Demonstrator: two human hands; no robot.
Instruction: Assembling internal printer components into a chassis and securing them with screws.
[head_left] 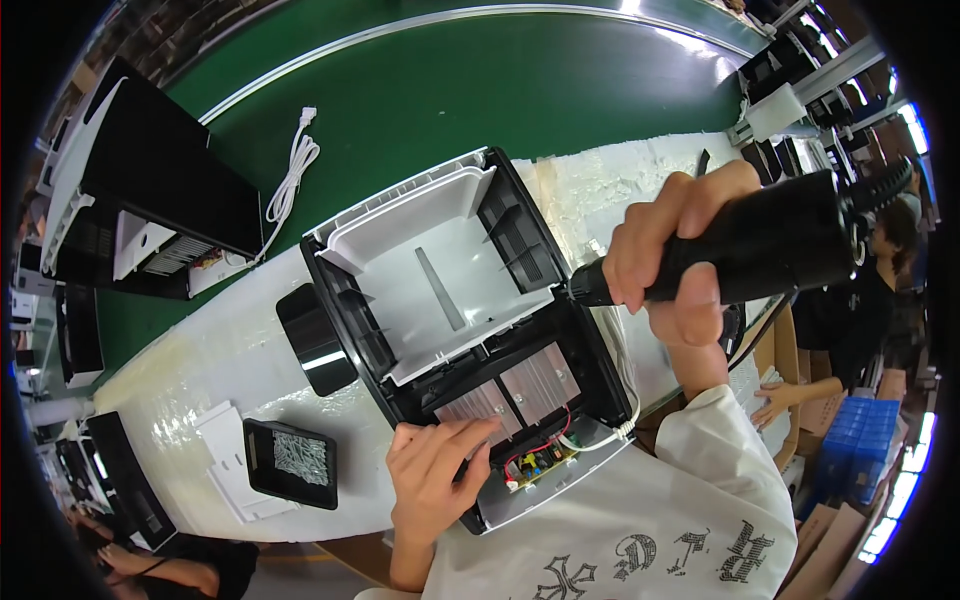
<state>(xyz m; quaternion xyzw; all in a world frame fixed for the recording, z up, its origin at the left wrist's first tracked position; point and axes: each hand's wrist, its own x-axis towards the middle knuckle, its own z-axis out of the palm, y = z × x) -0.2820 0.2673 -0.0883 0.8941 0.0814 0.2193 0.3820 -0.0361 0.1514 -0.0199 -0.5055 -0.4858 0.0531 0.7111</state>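
Observation:
My right hand [680,240] is wrapped round a black electric screwdriver [760,245]. The tool lies nearly level, its tip [588,285] at the right edge of a black-and-white appliance housing [535,225]. Curled over the near left edge of that housing is my left hand [435,475], fingertips by the metal heating plates [505,395]. Whether a small part sits between those fingers is hidden. Next to the plates are red and white wires and a small circuit board [540,465]. The housing's wide white cavity [430,275] faces up.
A black tray [258,480] of screws stands left, beside flat white pieces [225,450]. A black panel [318,340] adjoins the housing. Further left stands another black appliance [160,170] with a coiled white cord [293,175]. At right, a co-worker's hand [775,403] is over a carton.

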